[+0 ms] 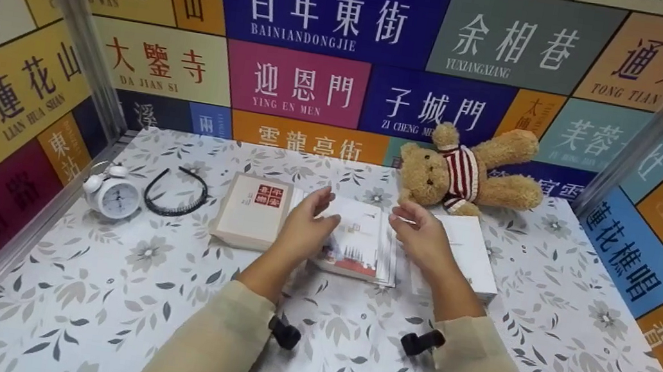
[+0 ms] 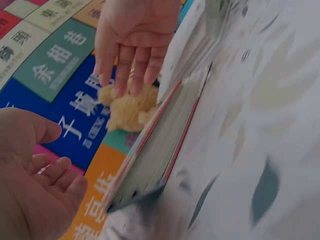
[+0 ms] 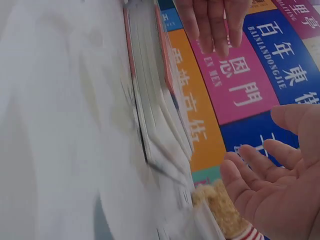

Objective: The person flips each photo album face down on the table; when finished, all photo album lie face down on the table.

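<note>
Both hands hover over a white book (image 1: 354, 234) with a red-and-grey picture along its lower edge. My left hand (image 1: 305, 224) is above its left side, fingers loosely bent, holding nothing. Over the right side is my right hand (image 1: 427, 242), also holding nothing; the palms face each other in both wrist views. A beige book (image 1: 253, 211) with a red square of characters lies left of the white one. Another pale book (image 1: 469, 257) lies to the right, partly hidden by the right forearm. In the right wrist view, page edges (image 3: 150, 75) of a thick book show between red cover edges.
A teddy bear (image 1: 466, 172) in a striped top lies at the back right. On the left are a white alarm clock (image 1: 115, 194) and a black headband (image 1: 172, 210). A leaf-patterned cloth (image 1: 340, 356) covers the table. Panels with characters (image 1: 330, 11) rise behind.
</note>
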Demonstrator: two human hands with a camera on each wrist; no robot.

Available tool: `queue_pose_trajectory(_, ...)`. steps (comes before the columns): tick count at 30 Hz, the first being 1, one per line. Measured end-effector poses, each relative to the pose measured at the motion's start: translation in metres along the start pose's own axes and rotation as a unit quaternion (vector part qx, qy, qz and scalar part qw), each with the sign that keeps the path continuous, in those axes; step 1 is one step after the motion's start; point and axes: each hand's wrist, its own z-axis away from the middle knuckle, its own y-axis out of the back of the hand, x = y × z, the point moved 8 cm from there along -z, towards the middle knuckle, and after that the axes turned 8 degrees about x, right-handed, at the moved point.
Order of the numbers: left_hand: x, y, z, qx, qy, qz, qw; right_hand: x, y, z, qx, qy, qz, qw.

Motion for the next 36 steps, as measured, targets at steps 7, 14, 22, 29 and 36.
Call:
queue_pose_trajectory(7,-0.015,0.031,-0.006,0.027,0.030,-0.012,0.9991,-0.005,-0.025,0.006,-0.016,0.014,0.026,0.999)
queue_pose_trajectory(14,-0.028,0.022,-0.003,-0.007,0.078,-0.034,0.9964,0.007,-0.029,0.006,-0.030,0.000,0.057,0.998)
queue_pose_trajectory(22,-0.047,0.009,0.007,-0.085,0.137,-0.100,0.9818,0.017,-0.038,0.020,-0.122,-0.046,0.167,0.977)
queue_pose_trajectory(29,-0.047,0.008,0.009,-0.082,0.138,-0.108,0.9811,0.018,-0.043,0.023,-0.130,-0.011,0.242,0.961)
queue_pose_trajectory(36,-0.045,0.012,0.007,-0.077,0.140,-0.122,0.9796,0.016,-0.045,0.027,-0.143,0.005,0.256,0.956)
